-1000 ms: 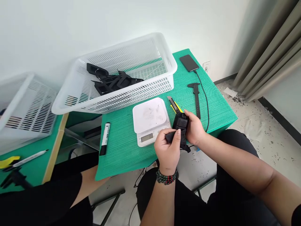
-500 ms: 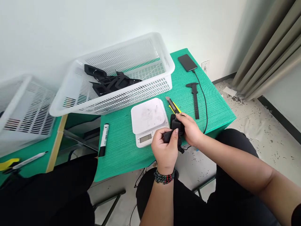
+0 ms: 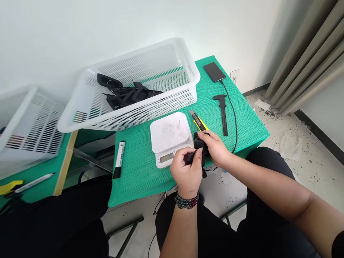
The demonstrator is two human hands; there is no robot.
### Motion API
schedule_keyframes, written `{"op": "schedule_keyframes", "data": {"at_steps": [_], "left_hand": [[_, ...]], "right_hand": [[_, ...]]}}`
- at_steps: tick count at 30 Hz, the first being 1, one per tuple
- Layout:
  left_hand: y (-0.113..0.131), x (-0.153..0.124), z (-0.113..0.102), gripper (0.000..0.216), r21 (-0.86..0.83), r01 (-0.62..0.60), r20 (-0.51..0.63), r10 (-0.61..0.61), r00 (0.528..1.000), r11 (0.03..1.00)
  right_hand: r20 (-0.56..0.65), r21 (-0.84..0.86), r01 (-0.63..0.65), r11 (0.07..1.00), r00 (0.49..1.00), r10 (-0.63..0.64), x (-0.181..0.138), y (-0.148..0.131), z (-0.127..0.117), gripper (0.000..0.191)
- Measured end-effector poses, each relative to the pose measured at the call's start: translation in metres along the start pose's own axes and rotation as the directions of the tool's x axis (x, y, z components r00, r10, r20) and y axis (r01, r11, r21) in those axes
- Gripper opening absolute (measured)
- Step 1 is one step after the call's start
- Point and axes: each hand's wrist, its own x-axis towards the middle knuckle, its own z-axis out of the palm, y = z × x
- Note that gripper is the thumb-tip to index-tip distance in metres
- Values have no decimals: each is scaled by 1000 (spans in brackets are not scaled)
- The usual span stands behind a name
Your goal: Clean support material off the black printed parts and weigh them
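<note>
Both my hands grip a black moulded part [image 3: 199, 142] at the front edge of the table, just right of the scale. My left hand [image 3: 186, 168], with beaded bracelets at the wrist, has its thumb and fingers closed on the part's near side. Around the far right side of it are the fingers of my right hand [image 3: 216, 148]. Much of the part is hidden by the fingers. A white digital scale [image 3: 170, 132] lies beside my left hand, dark specks on its pan. Beyond my right hand rests a yellow and black utility knife [image 3: 199, 121].
A white basket [image 3: 145, 114] holding black plastic pieces [image 3: 129, 93] stands at the back. On the green table cover [image 3: 139, 179] lie a marker [image 3: 119, 159], black calipers [image 3: 223, 114] and a phone [image 3: 214, 71] with a cable. A second basket [image 3: 45, 125] stands left. Dark scraps litter the floor.
The black part has turned slightly and shifted a little left in my hands. My right hand's fingers have moved slightly left along it. Everything on the table stays in place.
</note>
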Motion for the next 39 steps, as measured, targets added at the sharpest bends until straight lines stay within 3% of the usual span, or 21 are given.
{"op": "schedule_keyframes", "data": {"at_steps": [7,15,18,23,27,32,35,37,39], "left_hand": [[-1,1,-4,12,55,-164,-104,169,980,985],[-11,4,3,13,58,-220,-112,225,968,974],[-12,3,7,15,38,-221,-184,224,957,975],[-11,1,3,18,43,-207,-234,212,949,977],[-5,1,-4,24,-47,-195,-237,179,955,980],[3,2,-10,34,-89,-131,-267,103,958,987],[5,8,-15,39,-222,46,-241,-100,965,974],[6,13,-21,43,-317,208,-211,-282,936,926],[9,16,-25,43,-384,291,-197,-385,901,876]], "right_hand": [[259,-232,65,971,966,-3,-6,-4,0,37],[332,-256,120,959,943,-30,-2,3,-4,48],[424,-323,238,916,902,-85,-4,9,-7,49],[605,-499,481,721,789,-108,-18,14,-13,42],[647,-646,578,498,761,-45,-30,12,-13,41],[689,-690,675,261,723,-47,-36,15,-4,55],[724,-679,725,114,687,-59,-35,22,2,69],[757,-648,760,42,649,-68,-36,27,5,75],[794,-604,797,5,602,-88,-38,31,6,75]]}}
